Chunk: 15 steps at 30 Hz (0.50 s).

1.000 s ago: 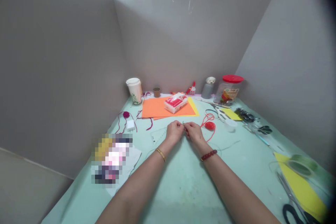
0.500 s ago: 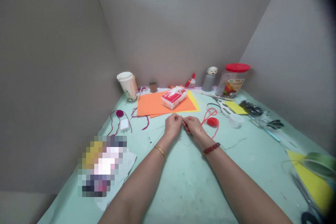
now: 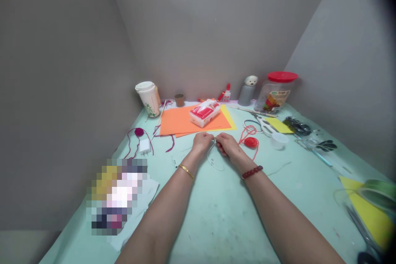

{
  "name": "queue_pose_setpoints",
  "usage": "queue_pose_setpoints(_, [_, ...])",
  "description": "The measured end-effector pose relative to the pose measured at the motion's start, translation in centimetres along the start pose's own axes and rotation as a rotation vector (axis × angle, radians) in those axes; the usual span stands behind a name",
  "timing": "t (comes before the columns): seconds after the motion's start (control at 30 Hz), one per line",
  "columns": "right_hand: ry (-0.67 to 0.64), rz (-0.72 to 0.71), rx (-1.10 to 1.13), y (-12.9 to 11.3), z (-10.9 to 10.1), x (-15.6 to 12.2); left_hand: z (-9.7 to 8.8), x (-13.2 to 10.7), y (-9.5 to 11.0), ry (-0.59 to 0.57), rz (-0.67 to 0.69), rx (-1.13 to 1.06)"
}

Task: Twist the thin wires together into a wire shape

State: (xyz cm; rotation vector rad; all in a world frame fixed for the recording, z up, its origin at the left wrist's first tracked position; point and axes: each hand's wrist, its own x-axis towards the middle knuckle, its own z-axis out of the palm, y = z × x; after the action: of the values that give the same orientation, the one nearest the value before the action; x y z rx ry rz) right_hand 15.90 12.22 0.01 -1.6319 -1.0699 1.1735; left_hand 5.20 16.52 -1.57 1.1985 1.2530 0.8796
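Thin cord (image 3: 208, 157) at centre, over table (image 3: 216, 218), curved, no single long axis; top end between 2 hands, loop hanging toward wearer. Left hand (image 3: 202, 142) and right hand (image 3: 228, 144) both pinching it, equally near. Red yarn (image 3: 251, 142) right of right hand.

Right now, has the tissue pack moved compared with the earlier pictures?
No. The tissue pack keeps its place on the orange paper, near its right edge; only the whole view has shifted.
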Motion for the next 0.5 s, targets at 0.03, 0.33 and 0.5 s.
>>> queue_pose_setpoints(0.03, [-0.017,0.020,0.035,-0.09,-0.01,-0.05,-0.06,0.00,0.03,-0.013,0.002,0.008])
queue_pose_setpoints(0.33, [-0.051,0.059,0.144,-0.25,-0.09,-0.17,-0.96,-0.22,0.11,-0.108,0.055,0.056])
queue_pose_setpoints(0.5, [0.005,-0.015,0.012,-0.39,-0.17,-0.23,-0.70,0.05,-0.06,-0.033,0.138,0.149])
